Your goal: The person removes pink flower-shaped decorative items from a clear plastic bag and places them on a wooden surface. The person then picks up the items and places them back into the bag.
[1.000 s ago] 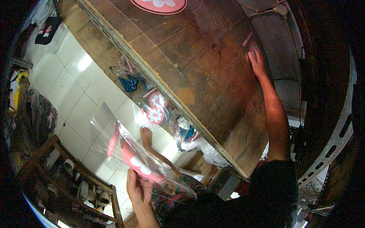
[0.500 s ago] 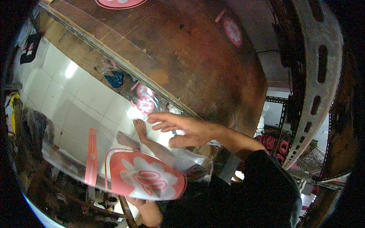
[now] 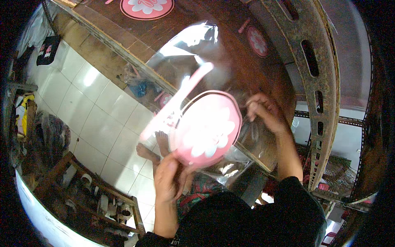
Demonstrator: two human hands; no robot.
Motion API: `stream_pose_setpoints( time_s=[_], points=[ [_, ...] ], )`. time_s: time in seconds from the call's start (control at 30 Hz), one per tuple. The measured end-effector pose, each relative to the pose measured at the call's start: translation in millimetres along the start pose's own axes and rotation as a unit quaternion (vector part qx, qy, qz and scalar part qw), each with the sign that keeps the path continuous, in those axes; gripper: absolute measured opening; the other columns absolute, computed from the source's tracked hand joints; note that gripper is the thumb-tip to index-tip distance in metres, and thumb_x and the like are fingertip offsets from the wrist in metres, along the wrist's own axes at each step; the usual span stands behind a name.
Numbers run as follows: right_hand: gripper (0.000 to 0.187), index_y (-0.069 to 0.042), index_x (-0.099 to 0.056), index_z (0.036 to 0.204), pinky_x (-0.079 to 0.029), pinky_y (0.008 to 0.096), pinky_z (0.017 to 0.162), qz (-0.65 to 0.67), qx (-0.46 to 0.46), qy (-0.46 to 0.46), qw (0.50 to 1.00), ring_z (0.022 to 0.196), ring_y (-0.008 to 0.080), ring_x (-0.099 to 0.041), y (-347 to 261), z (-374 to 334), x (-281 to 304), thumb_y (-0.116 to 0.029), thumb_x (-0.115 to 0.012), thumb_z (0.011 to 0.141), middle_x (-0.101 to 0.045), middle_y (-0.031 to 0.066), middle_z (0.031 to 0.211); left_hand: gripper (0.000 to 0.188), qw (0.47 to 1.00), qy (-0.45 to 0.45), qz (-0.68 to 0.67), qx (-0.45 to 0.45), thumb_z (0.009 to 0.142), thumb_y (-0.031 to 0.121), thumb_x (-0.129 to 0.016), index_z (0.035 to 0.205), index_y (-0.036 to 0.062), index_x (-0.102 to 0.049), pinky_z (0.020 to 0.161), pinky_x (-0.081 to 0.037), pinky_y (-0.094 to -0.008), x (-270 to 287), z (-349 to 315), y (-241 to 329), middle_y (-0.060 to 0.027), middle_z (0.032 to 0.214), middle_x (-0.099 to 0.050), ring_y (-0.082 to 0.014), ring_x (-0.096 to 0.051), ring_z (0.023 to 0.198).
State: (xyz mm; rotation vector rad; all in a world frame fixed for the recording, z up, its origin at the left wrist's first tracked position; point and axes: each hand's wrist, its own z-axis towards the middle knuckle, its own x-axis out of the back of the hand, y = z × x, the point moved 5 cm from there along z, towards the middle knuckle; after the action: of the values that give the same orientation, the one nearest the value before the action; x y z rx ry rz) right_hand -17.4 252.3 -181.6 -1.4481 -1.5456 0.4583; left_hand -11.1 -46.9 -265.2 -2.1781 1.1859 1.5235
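A clear plastic sheet, printed with a pink oval bearing a white flower [image 3: 210,125] and a long pink strip [image 3: 181,96], is held up in front of me, tilted and partly smeared by motion. My left hand [image 3: 168,175] pinches its lower edge, just below the oval. On the sheet's right side is my right hand [image 3: 267,113], its fingers curled and blurred; whether they grip the plastic edge cannot be made out. Glare covers the sheet's upper part, which overlaps the table edge.
The brown wooden table [image 3: 230,61] carries another pink oval print [image 3: 147,7] at its far left and one [image 3: 258,41] at the far right. A slotted metal upright [image 3: 317,82] rises on the right. At lower left stands a wooden rack [image 3: 101,185] with small items, above white floor tiles [image 3: 98,136].
The printed plastic sheet has come up from low on the left to the middle, with my left hand rising. My right hand has moved right and up; its spread fingers are now curled.
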Motion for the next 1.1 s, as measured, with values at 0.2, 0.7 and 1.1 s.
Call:
stream_pose_setpoints(
  time_s=[0.2, 0.7, 1.1],
  points=[
    [0.014, -0.003, -0.055, 0.091, -0.047, 0.0260, 0.062, -0.188, 0.045, 0.079, 0.978, 0.067, 0.0100, -0.054, 56.6, 38.3, 95.3, -0.017, -0.052, 0.092, -0.055, 0.0022, 0.074, 0.036, 0.983, -0.010, 0.170, 0.067, 0.097, 0.018, -0.042, 0.121, -0.0090, -0.048, 0.089, -0.048, -0.0293, -37.9, 66.5, -51.4, -0.0161, 0.110, -0.059, -0.0220, -0.060, 0.100],
    [0.012, -0.002, -0.057, 0.091, -0.043, 0.0237, 0.060, -0.322, 0.171, 0.237, 0.900, 0.065, 0.0072, -0.051, 174.1, 131.6, 216.1, -0.013, -0.055, 0.089, -0.053, -0.0012, 0.071, 0.031, 0.965, 0.074, 0.237, 0.081, 0.096, 0.015, -0.046, 0.117, -0.0080, -0.050, 0.086, -0.049, -0.0280, 41.5, 51.9, -82.9, -0.0166, 0.106, -0.062, -0.0210, -0.062, 0.098],
    [0.046, -0.004, -0.045, 0.130, -0.031, 0.0411, 0.103, -0.427, 0.219, 0.217, 0.850, 0.122, 0.0340, -0.040, 44.8, 44.8, 37.8, -0.019, -0.056, 0.087, -0.043, 0.0189, 0.131, 0.027, 0.913, 0.247, 0.304, 0.109, 0.095, 0.020, -0.050, 0.106, -0.0034, -0.058, 0.071, -0.049, -0.0240, 179.8, -22.4, -103.8, -0.0074, 0.092, -0.063, -0.0125, -0.060, 0.082]
  ],
)
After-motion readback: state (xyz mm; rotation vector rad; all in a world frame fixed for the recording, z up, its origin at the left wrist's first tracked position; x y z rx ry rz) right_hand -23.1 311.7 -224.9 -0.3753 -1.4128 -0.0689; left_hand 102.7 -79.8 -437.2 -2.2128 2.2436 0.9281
